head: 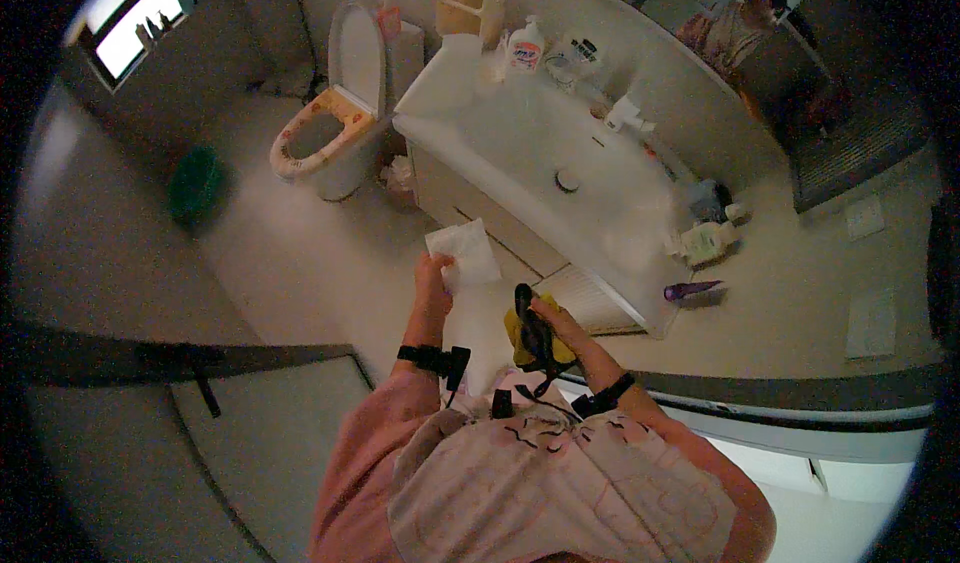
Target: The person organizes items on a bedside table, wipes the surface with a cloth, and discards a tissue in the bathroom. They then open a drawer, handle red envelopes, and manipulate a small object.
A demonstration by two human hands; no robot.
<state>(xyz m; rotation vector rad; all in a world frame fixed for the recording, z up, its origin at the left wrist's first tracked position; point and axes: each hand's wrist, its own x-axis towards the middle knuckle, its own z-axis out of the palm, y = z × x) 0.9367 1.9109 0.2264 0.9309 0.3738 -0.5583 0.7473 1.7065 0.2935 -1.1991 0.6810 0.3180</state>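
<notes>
Between the thumb and fingers of my left hand [436, 272] is a white sheet of tissue or cloth [472, 251], held out in front of the vanity cabinet. My right hand [551, 315] grips a yellow and black object [531, 330] with a dark handle and a hanging loop; its exact kind cannot be told. The two hands are apart, both in front of my body. Beyond them lies the white washbasin [525, 143] with a round drain.
A toilet [330, 139] with its lid raised and a patterned seat cover stands beyond the basin's left end. A green bin [196, 188] is at the left wall. A pump bottle [525, 46], a pale green bottle [705, 244] and a purple tube [686, 290] stand around the basin.
</notes>
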